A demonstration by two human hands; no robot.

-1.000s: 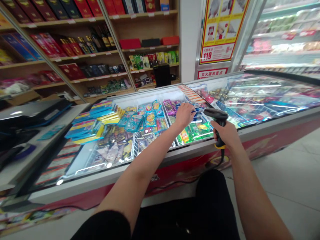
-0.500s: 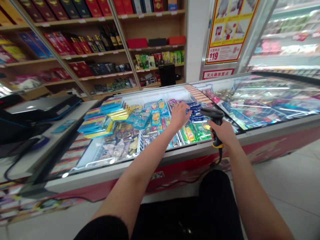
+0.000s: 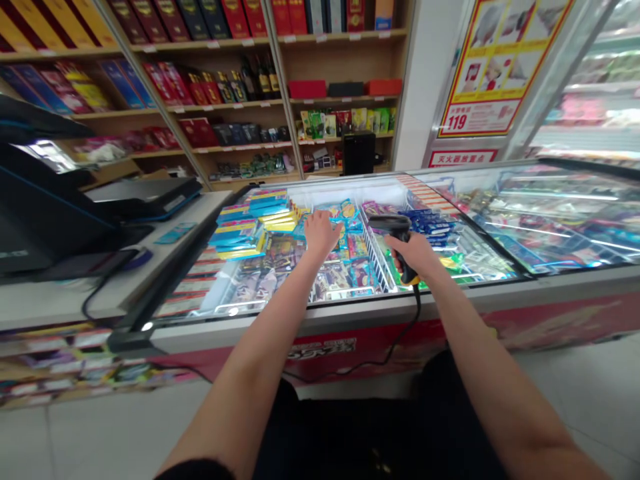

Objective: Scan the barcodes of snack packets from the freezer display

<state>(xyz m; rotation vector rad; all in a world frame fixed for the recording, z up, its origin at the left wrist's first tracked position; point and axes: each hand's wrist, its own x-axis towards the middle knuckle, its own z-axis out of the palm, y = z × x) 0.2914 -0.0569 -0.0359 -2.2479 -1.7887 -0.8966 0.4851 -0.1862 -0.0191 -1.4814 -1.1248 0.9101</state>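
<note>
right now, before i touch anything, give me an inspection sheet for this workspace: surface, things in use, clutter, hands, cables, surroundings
Surface: display freezer, stocked with packets in wire-sided sections
Things in use: handheld scanner; light-blue packets near the left hand
Clutter: blue-and-yellow packs piled at the freezer's left; flat blue item on the counter
Hands: left open, nothing visibly held, contact unclear; right hand gripping the scanner's handle
Cables: black cord hangs from the scanner before the freezer's front; dark cable at the counter
Surroundings: wooden shelves with boxes and bottles; poster reading 119
</note>
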